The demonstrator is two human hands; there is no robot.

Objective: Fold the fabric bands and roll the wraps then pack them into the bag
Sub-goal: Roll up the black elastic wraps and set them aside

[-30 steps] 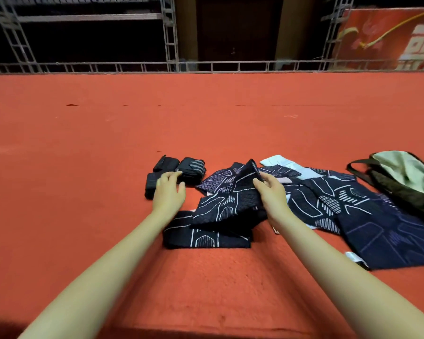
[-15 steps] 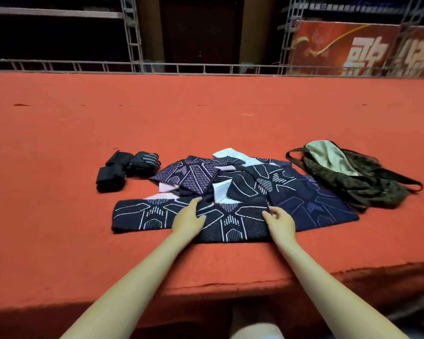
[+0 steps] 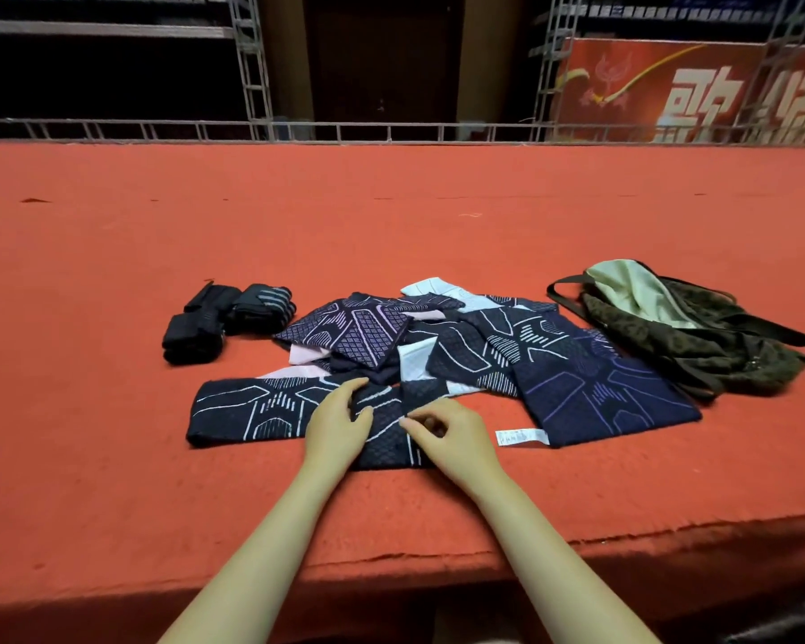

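Note:
A dark navy fabric band with white line patterns lies flat near the front of the red surface. My left hand rests on its middle with the fingers fairly straight. My right hand pinches the band's folded-over right end, fingers curled. Behind it lies a loose pile of more patterned bands, one large navy and purple piece reaching right. Black rolled wraps sit at the left. An olive bag with a pale lining lies open at the right.
The red carpeted platform stretches far back to a metal rail. Its front edge runs just below my forearms. A white care label sticks out beside my right hand. A red banner hangs behind.
The band was laid flat, then my right hand brought its right end leftward over the middle, uncovering a white label. My left hand shifted slightly right on the band.

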